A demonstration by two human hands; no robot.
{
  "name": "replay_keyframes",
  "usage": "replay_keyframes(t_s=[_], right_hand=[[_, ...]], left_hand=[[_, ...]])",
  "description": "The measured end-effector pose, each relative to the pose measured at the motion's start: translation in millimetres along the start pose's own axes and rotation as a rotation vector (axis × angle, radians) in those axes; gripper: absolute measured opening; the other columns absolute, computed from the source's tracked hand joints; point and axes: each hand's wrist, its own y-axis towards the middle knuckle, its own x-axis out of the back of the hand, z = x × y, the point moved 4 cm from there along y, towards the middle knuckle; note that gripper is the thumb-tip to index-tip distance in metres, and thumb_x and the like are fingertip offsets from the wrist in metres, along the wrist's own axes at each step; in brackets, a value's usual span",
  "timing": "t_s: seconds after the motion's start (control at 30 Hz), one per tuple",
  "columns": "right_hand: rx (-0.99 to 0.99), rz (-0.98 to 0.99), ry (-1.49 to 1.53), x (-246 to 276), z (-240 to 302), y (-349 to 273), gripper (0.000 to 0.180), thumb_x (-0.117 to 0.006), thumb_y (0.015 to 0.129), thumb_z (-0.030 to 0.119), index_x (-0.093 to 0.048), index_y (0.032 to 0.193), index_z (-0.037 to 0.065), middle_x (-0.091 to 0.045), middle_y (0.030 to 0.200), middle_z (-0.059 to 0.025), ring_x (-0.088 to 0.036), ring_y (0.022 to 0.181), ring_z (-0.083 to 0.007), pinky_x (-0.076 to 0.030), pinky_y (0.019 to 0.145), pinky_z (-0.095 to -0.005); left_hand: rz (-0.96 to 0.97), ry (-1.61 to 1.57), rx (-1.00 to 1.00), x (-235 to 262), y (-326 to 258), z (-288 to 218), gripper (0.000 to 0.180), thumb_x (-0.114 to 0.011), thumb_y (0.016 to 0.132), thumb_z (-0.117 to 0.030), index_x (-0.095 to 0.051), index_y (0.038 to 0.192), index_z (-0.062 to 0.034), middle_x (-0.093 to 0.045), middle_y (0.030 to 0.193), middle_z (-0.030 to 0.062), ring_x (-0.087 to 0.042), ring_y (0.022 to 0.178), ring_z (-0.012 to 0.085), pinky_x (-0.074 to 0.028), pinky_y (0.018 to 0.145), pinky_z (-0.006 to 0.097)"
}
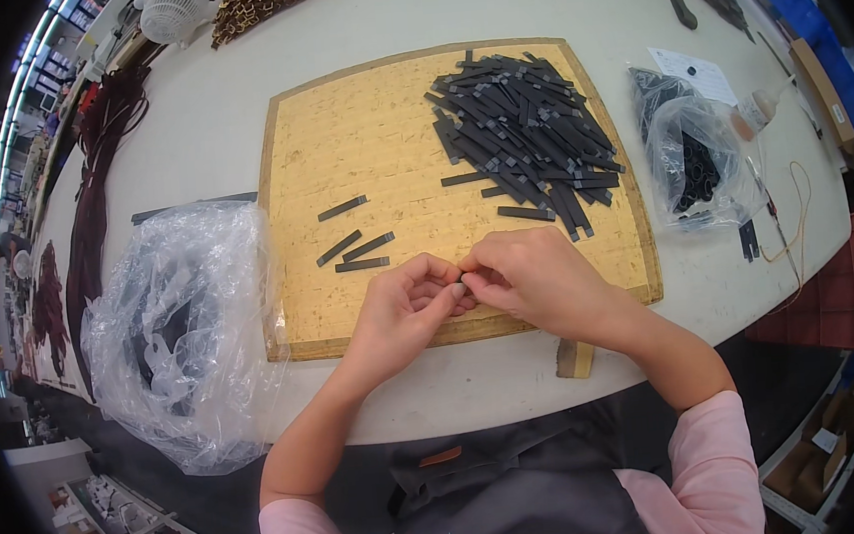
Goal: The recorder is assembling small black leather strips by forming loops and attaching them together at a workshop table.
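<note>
Black peeks out where our hands meet: 1 small piece [461, 279], mostly hidden, pinched between our left hand [402, 307] and right hand [536, 276] over the near part of the tan board [336, 124]. We judge this step to be fingertip work on that piece; the next move seems to call for a steady 2-handed pinch. Left lie 4 loose strips [369, 245]; far right, a heap of black strips [522, 139].

- And here's the small dark piece [461, 278], pinched between the fingertips of the left hand [402, 304] and right hand [538, 273], mostly hidden!
- Over left, four black strips [369, 244] lie flat and separate on the board [336, 134], some showing grey ends.
- Upper right, a big heap of grey-tipped strips [526, 129], crisscrossed every which way!
</note>
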Motion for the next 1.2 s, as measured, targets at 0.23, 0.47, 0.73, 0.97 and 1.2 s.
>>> replay_keyframes(t_s=[0.23, 0.47, 0.73, 0.97, 1.2], right_hand=[[0.063, 0.068, -0.152, 1.8, 9.8, 2.6, 0.018, -0.07, 0.087, 0.017, -0.066, 0.084, 0.0, -0.069, 0.081, -0.0165, -0.069, 0.08, -0.0343, -0.055, 0.072, -0.0426], [0.043, 0.08, -0.119, 2.2, 2.6, 6.6, 0.02, -0.071, 0.085, 0.018, -0.066, 0.082, -0.001, -0.069, 0.08, -0.0173, -0.069, 0.08, -0.0344, -0.055, 0.072, -0.043], [0.047, 0.093, -0.063, 3.3, -0.5, 8.3, 0.018, -0.07, 0.085, 0.018, -0.069, 0.088, 0.0, -0.069, 0.084, -0.016, -0.068, 0.082, -0.0345, -0.053, 0.072, -0.0434], [0.05, 0.087, -0.09, 1.8, -0.7, 8.0, 0.017, -0.07, 0.084, 0.018, -0.067, 0.084, 0.001, -0.068, 0.081, -0.0159, -0.067, 0.079, -0.0354, -0.052, 0.071, -0.0441], [0.041, 0.088, -0.077, -2.6, 0.2, 10.8, 0.017, -0.07, 0.083, 0.017, -0.065, 0.081, 0.001, -0.067, 0.082, -0.0164, -0.066, 0.081, -0.0352, -0.052, 0.072, -0.044]], left_hand=[[0.002, 0.041, 0.009, -0.1, -2.7, 0.9, 0.011, -0.062, 0.099, -0.002, -0.062, 0.108, 0.0049, -0.072, 0.1, 0.0088, -0.071, 0.094, 0.0124, -0.058, 0.085, 0.024], [-0.012, 0.08, 0.006, -0.6, 0.2, -1.5, 0.01, -0.062, 0.099, -0.002, -0.063, 0.107, 0.0051, -0.072, 0.102, 0.0107, -0.071, 0.092, 0.0123, -0.058, 0.084, 0.024], [-0.03, 0.028, -0.01, -2.5, -0.1, -0.2, 0.011, -0.061, 0.098, 0.0, -0.063, 0.107, 0.0062, -0.072, 0.098, 0.0116, -0.071, 0.09, 0.0113, -0.057, 0.081, 0.022], [-0.005, 0.047, 0.005, 0.4, 0.1, -0.7, 0.009, -0.061, 0.099, -0.001, -0.062, 0.106, 0.0045, -0.072, 0.101, 0.01, -0.07, 0.092, 0.0121, -0.058, 0.084, 0.025], [-0.017, 0.085, 0.012, 1.0, -2.5, 1.4, 0.011, -0.062, 0.098, -0.002, -0.063, 0.106, 0.0057, -0.072, 0.099, 0.0103, -0.071, 0.092, 0.0116, -0.057, 0.083, 0.023]])
